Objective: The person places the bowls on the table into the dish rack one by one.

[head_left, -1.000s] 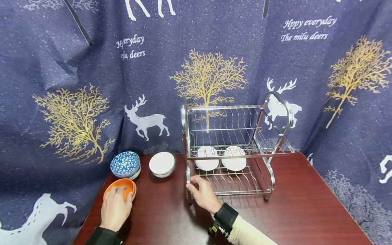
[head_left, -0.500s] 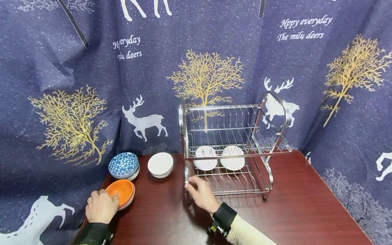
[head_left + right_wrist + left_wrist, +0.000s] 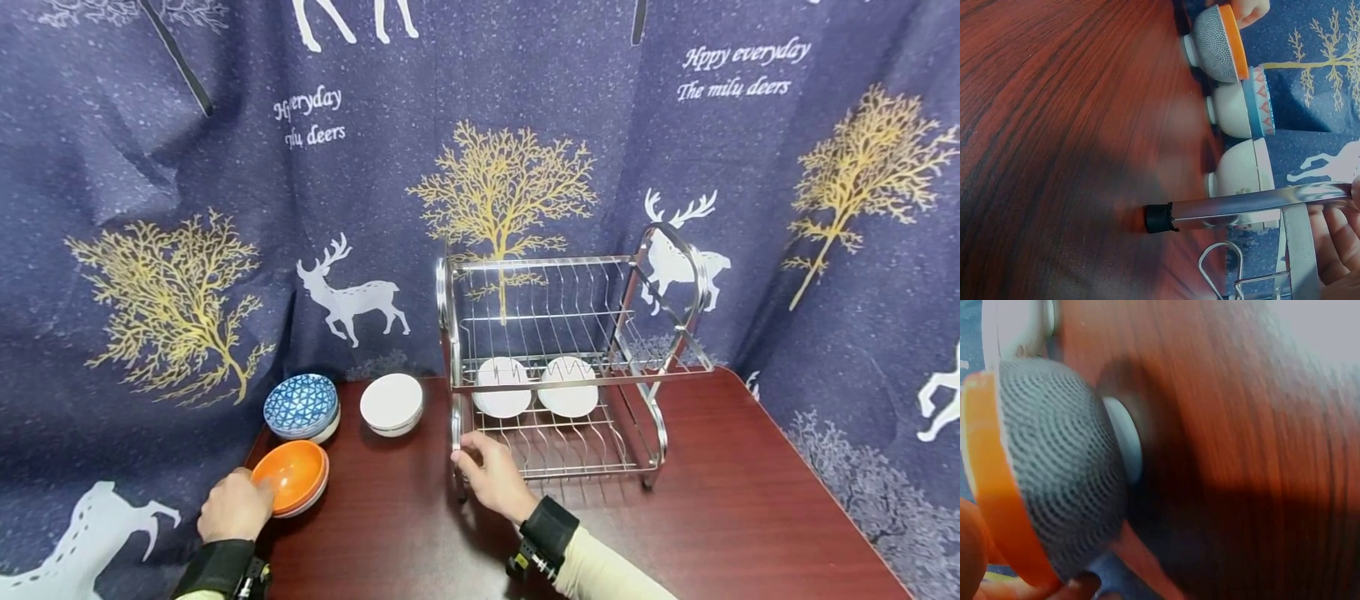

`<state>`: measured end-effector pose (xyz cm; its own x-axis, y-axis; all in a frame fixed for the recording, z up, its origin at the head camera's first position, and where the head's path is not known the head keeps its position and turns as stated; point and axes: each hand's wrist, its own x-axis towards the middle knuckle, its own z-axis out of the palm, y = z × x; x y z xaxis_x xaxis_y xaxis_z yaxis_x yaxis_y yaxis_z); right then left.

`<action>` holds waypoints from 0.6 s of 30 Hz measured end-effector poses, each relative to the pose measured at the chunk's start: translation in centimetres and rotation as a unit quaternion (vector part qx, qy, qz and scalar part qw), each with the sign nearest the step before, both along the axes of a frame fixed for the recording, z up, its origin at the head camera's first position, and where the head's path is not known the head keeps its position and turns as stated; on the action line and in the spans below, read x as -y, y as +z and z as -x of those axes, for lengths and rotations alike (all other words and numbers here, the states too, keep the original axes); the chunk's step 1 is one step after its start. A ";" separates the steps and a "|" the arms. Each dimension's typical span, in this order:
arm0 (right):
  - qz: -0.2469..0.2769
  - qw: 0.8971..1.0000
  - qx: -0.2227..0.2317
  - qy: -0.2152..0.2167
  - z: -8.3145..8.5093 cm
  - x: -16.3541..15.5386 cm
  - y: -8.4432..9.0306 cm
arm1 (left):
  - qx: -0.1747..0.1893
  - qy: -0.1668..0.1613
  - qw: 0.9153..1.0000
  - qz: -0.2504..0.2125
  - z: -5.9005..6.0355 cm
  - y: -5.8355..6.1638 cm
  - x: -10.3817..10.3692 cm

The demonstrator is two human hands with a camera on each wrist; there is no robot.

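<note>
My left hand [image 3: 236, 505] pinches the left rim of an orange bowl [image 3: 291, 477], with the thumb over the edge. In the left wrist view its bowl wall [image 3: 1063, 462] is grey and patterned below an orange band; whether this is one bowl or nested bowls I cannot tell. Behind it are blue-and-white patterned bowls [image 3: 300, 407], stacked, and to their right white bowls [image 3: 392, 402]. My right hand [image 3: 491, 475] holds the left front upright of a metal dish rack [image 3: 555, 385]. Two white bowls [image 3: 502, 387] stand on edge in its lower tier.
The rack stands on a reddish-brown wooden table [image 3: 735, 500]; its upper tier has wire slots. A blue curtain [image 3: 525, 83] with deer and trees hangs right behind the table and along both sides. The rack's black foot [image 3: 1160, 219] rests on the table.
My left hand has gone from over the orange bowl's inside to its left rim, moving left and down. The right hand stays on the rack. The view has shifted slightly.
</note>
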<state>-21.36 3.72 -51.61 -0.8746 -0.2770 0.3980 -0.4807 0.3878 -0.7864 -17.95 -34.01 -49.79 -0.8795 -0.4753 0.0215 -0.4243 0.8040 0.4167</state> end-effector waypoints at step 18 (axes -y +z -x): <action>0.017 1.000 -0.001 0.011 0.1 0.0 -0.1 | -0.081 -0.010 0.996 0.042 -0.1 0.0 0.0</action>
<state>-21.43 3.68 -51.74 -0.8677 -0.2820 0.4093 -0.4904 0.3511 -0.7977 -17.80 -33.99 -49.84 -0.8705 -0.4480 0.2036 -0.3402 0.8469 0.4088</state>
